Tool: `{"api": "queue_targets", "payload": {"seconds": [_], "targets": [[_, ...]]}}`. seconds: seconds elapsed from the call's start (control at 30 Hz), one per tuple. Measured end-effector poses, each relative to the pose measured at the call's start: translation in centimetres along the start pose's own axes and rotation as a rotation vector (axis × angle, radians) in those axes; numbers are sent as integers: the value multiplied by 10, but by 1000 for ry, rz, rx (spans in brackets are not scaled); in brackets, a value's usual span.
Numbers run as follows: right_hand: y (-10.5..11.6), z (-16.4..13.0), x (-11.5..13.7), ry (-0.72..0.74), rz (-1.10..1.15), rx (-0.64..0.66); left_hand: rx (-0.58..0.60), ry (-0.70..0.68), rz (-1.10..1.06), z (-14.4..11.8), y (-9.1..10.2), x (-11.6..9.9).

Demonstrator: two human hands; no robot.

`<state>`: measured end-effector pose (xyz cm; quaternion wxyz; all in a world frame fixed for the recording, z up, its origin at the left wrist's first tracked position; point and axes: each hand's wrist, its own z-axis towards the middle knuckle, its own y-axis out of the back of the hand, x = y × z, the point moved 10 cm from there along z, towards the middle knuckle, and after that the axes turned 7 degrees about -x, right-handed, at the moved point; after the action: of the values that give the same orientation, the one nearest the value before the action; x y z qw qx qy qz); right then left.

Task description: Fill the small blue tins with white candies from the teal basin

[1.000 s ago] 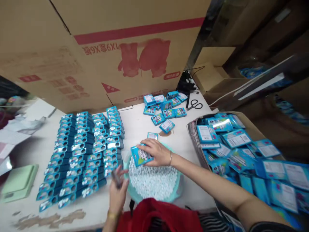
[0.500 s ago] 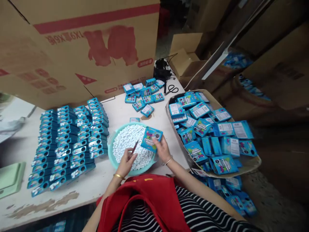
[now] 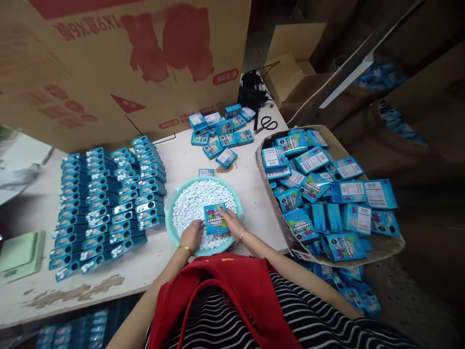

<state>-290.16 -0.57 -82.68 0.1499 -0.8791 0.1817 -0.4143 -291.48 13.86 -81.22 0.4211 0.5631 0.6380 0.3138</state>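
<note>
My right hand [image 3: 233,225] grips a flat blue candy box [image 3: 216,220] with "Caramelo Macizo" printed on it, held over a mint-green basin [image 3: 169,213]. Small white candies [image 3: 203,191] fill the basin. Close to the box's left edge is my left hand [image 3: 191,234], its fingers curled shut; whatever they hold is hidden, and I cannot tell whether they touch the box. A matching small box [image 3: 206,172] lies just behind the basin.
Rows of blue boxes with holes and white candies showing [image 3: 105,208] stand at left, beside a pale green scale [image 3: 22,257]. A carton [image 3: 381,247] heaped with boxes is at right. Scissors [image 3: 266,124] and loose boxes [image 3: 225,128] lie behind, before a large cardboard box [image 3: 90,63].
My right hand has lowered the candy box and turned it upright, facing me. My left hand has moved up to its edge; the thin dark stick it held no longer shows. The view has shifted slightly.
</note>
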Motion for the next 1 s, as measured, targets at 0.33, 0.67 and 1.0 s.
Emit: {"api": "queue_targets", "payload": {"seconds": [0.33, 0.67, 1.0], "targets": [[72, -21, 83, 341, -85, -176, -163, -140, -259, 35, 1, -13], [47, -50, 114, 868, -809, -107, -161, -355, -346, -13, 118, -20], [-1, -61, 106, 1110, -931, 31, -8, -503, 131, -30, 156, -80]]}}
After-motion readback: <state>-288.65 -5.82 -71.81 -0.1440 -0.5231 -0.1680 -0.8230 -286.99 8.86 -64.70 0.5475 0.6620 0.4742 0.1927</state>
